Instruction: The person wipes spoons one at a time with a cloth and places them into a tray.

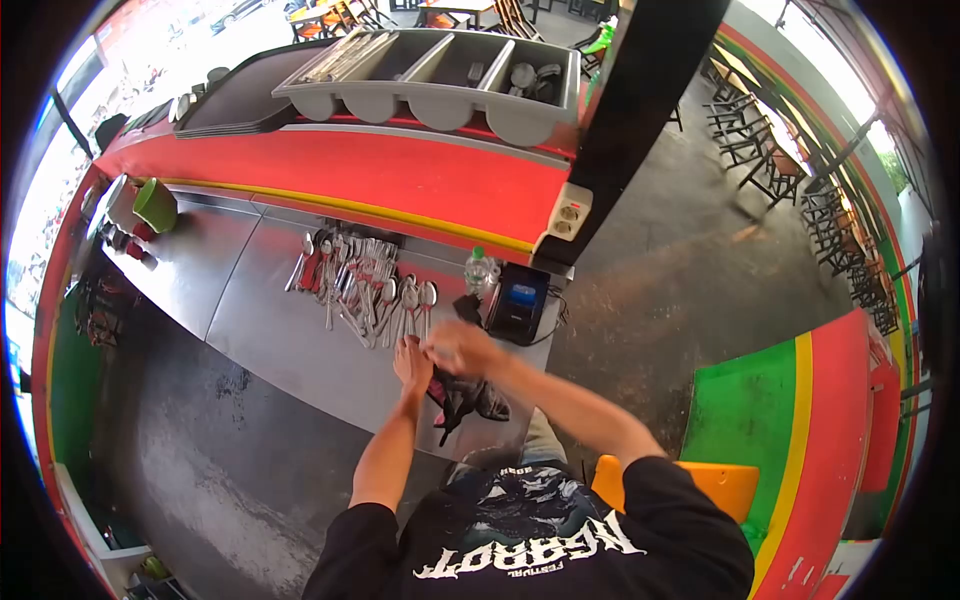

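Note:
My left hand (412, 365) is at the front of the steel counter, its fingers close to the handles of some spoons (410, 298). Just right of it, my right hand (462, 348) is curled and blurred; what it holds, if anything, cannot be made out. Beneath and beside my hands lies a dark crumpled cloth (460, 400) with some pink on it. Beyond them a loose pile of spoons and forks (360, 275) spreads over the counter. Some spoons lie side by side at the pile's right edge, nearest my hands.
A bottle with a green cap (477, 272) and a black device (518, 305) stand right of the pile. A grey divided cutlery tray (430, 75) and dark trays (245, 90) rest on the red ledge. A green container (155, 205) is far left, an orange chair (720, 487) at right.

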A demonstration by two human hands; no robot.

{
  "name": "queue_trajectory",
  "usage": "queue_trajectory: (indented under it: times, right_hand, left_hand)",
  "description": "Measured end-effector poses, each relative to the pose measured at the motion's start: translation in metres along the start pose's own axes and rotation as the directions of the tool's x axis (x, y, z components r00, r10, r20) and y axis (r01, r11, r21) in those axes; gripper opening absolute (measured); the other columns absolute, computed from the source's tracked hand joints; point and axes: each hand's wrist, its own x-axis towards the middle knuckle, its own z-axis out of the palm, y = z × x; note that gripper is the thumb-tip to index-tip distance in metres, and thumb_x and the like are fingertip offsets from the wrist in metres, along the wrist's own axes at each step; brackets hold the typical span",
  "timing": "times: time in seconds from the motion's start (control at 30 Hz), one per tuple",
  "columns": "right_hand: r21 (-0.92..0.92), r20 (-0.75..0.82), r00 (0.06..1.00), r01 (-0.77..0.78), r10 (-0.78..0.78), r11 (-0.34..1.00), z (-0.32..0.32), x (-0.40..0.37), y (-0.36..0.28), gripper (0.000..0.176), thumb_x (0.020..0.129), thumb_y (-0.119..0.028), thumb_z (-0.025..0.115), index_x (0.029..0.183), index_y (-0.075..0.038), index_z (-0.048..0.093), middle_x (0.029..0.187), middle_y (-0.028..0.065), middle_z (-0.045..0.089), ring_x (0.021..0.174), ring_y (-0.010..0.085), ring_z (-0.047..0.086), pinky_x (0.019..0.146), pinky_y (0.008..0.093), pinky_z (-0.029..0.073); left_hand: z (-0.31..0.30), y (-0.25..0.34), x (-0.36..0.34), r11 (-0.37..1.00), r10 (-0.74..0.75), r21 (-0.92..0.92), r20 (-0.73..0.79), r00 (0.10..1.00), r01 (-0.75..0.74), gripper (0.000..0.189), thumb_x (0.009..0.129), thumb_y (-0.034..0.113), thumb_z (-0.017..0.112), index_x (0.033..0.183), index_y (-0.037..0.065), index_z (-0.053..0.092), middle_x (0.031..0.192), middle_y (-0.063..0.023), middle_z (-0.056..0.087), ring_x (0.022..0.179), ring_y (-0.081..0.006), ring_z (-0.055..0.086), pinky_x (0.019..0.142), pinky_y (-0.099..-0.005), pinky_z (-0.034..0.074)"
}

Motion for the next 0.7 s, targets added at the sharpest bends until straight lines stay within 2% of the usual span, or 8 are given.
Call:
queue_trajectory:
  times: [0.07,0.13,0.3,0.33,0.43,0.57,0.63,0.7]
  right_hand:
    - [-0.002,0.025,1.000,-0.014,0.014,1.000,0.057,-0.061,0.022,0.038,0.084,-0.025,0.069,0.119,-0.011,0.062,0.126,0.0102,0.061,0.118,0.0312,0.056,0.100,0.0432,0.044]
    - [-0.167,0.030,0.994,-0.098,0.104,0.981,0.082,-0.114,0.019,0.049,0.083,-0.026,0.070,0.128,-0.013,0.058,0.139,0.0088,0.052,0.130,0.0315,0.046,0.106,0.0458,0.038]
    - [-0.214,-0.099,0.976,-0.209,0.192,0.954,0.093,-0.122,0.007,0.047,0.081,-0.025,0.072,0.124,-0.013,0.060,0.140,0.0071,0.052,0.132,0.0307,0.045,0.107,0.0457,0.037]
    - [-0.208,-0.112,0.975,-0.211,0.191,0.955,0.093,-0.122,0.010,0.046,0.080,-0.025,0.072,0.123,-0.014,0.061,0.138,0.0069,0.053,0.131,0.0301,0.046,0.106,0.0449,0.038]
    - [-0.186,-0.156,0.969,-0.217,0.189,0.958,0.097,-0.123,0.015,0.042,0.077,-0.020,0.074,0.117,-0.014,0.063,0.133,0.0059,0.057,0.128,0.0286,0.049,0.104,0.0428,0.039]
    - [-0.215,-0.241,0.950,-0.253,0.200,0.943,0.106,-0.117,0.021,0.036,0.076,-0.015,0.073,0.111,-0.013,0.064,0.119,0.0045,0.062,0.113,0.0272,0.056,0.095,0.0405,0.043]
    - [-0.245,-0.261,0.942,-0.276,0.211,0.930,0.110,-0.110,0.028,0.034,0.078,-0.018,0.072,0.111,-0.014,0.063,0.109,0.0047,0.062,0.106,0.0272,0.057,0.090,0.0413,0.043]
    - [-0.280,-0.264,0.931,-0.324,0.252,0.904,0.113,-0.104,0.032,0.034,0.080,-0.022,0.071,0.113,-0.015,0.063,0.105,0.0044,0.061,0.104,0.0271,0.057,0.088,0.0424,0.043]
  left_hand:
    - [-0.003,0.005,0.002,0.999,-0.040,0.023,-0.009,0.999,0.040,0.029,0.086,0.032,0.070,0.099,0.008,0.060,0.106,-0.0128,0.061,0.101,-0.0335,0.062,0.077,-0.0489,0.049]
    - [0.001,0.006,0.005,0.995,-0.094,0.024,-0.004,0.996,0.094,0.027,0.086,0.032,0.069,0.098,0.008,0.061,0.103,-0.0130,0.063,0.098,-0.0344,0.063,0.077,-0.0491,0.049]
    - [0.005,-0.001,0.009,0.977,-0.212,0.034,-0.009,0.977,0.213,0.027,0.091,0.033,0.063,0.093,0.006,0.061,0.095,-0.0170,0.066,0.093,-0.0354,0.064,0.077,-0.0479,0.050]
    - [0.005,-0.005,0.010,0.986,-0.164,0.028,-0.015,0.986,0.164,0.031,0.093,0.034,0.059,0.093,0.003,0.062,0.089,-0.0195,0.067,0.088,-0.0409,0.066,0.074,-0.0517,0.050]
    - [-0.008,-0.006,0.002,0.964,-0.049,-0.262,0.015,0.999,0.051,0.028,0.094,0.030,0.059,0.090,0.002,0.060,0.075,-0.0208,0.065,0.079,-0.0407,0.067,0.066,-0.0497,0.049]
    - [-0.025,0.002,-0.040,0.718,-0.183,-0.666,0.095,0.978,0.200,0.029,0.103,0.025,0.050,0.083,0.004,0.054,0.060,-0.0073,0.055,0.052,-0.0148,0.053,0.047,-0.0325,0.039]
    - [-0.027,0.007,-0.070,0.490,-0.293,-0.806,0.205,0.934,0.331,0.028,0.106,0.026,0.045,0.086,0.007,0.053,0.062,0.0012,0.049,0.050,-0.0058,0.041,0.044,-0.0257,0.033]
    - [-0.033,0.012,-0.101,0.320,-0.374,-0.847,0.298,0.878,0.424,0.025,0.105,0.027,0.046,0.091,0.008,0.053,0.063,0.0029,0.046,0.050,-0.0047,0.038,0.044,-0.0233,0.031]
